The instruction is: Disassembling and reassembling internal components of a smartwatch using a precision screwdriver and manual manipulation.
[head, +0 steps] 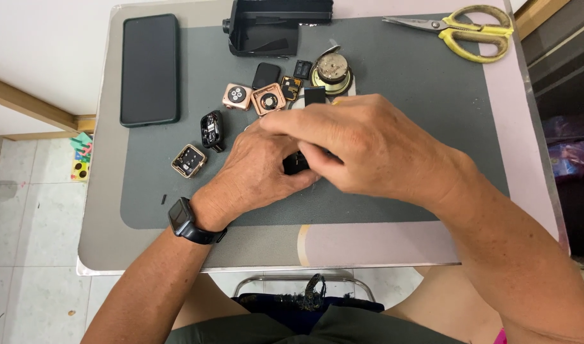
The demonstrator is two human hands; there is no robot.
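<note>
**Midway through a teardown, small dark part pinched between both hands**

Currently clamped between both hands: a small dark part (pixel 296 164), mostly hidden, kind impossible to tell. Left hand (pixel 257 172) cupped under and around it, fingers curled tight; right hand (pixel 368 150) closed over the top, fingertips pressing in from above. Judged as a piece under work, not yet freed or set down.

Just beyond the grip, already stripped and laid out: two rose-gold watch cases (pixel 252 97), a black screen piece (pixel 266 75), small black modules (pixel 302 69), a round metal speaker (pixel 332 71). Left of the grip: an opened black case (pixel 211 130) and another gold case (pixel 189 160), emptied. Farther out: black phone (pixel 150 70), black box (pixel 273 27), yellow scissors (pixel 470 30), all on the grey mat (pixel 419 114)
</note>
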